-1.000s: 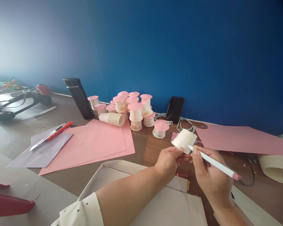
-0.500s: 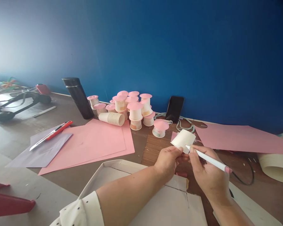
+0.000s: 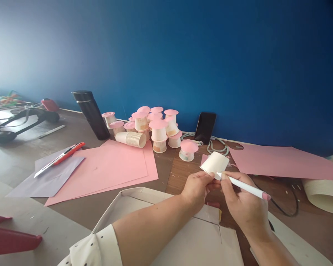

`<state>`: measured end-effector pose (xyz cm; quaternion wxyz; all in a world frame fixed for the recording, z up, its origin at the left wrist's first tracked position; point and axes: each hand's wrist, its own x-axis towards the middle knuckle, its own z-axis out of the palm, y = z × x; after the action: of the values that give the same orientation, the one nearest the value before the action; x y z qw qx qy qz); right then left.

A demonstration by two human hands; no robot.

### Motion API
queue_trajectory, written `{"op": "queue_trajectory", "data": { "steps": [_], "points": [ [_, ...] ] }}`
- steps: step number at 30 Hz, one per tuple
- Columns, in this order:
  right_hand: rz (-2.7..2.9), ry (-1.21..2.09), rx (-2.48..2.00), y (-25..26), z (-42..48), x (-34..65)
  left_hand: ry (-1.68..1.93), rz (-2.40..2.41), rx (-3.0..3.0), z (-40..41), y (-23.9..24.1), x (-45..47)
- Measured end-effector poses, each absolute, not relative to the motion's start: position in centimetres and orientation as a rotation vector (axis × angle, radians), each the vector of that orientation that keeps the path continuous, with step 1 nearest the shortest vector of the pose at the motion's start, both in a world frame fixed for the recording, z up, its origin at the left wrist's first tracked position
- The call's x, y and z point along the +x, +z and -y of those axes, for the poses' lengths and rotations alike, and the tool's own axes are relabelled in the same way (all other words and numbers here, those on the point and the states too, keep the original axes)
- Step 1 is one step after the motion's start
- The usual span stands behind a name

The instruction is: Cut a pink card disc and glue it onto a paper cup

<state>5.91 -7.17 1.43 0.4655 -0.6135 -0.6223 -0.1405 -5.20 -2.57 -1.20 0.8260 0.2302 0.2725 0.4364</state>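
A small white paper cup (image 3: 215, 162) is tilted upside down above the table, pinched near its rim by my left hand (image 3: 197, 190). Between the fingers of my right hand (image 3: 245, 205) is a white marker pen (image 3: 246, 188) with a pink end, its tip at the cup's side near the rim. No mark on the cup is clear enough to make out. Just beyond the cup stands a single paper cup with a pink paper disc (image 3: 189, 147) on top. Behind it, several more such cups (image 3: 158, 135) are stacked in a group.
Left are a nested cup stack (image 3: 131, 140), pink sheets (image 3: 113, 166), a red utility knife (image 3: 69, 153) and a black flask (image 3: 91, 114). A phone (image 3: 205, 127) leans on the blue wall. In front lies a cardboard piece (image 3: 183, 244). More pink paper (image 3: 283, 160) is right.
The pen tip has shifted slightly left and down along the cup's side. Both hands stay nearly in place, and the whole view has moved very little.
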Motion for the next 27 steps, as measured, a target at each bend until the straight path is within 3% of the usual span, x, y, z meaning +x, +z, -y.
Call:
{"op": "queue_trajectory", "data": {
  "steps": [27],
  "points": [
    [1.399, -0.169, -1.451, 1.0, 7.2, 6.6, 0.908, -0.598, 0.318, 2.7, 1.0, -5.5]
  ]
}}
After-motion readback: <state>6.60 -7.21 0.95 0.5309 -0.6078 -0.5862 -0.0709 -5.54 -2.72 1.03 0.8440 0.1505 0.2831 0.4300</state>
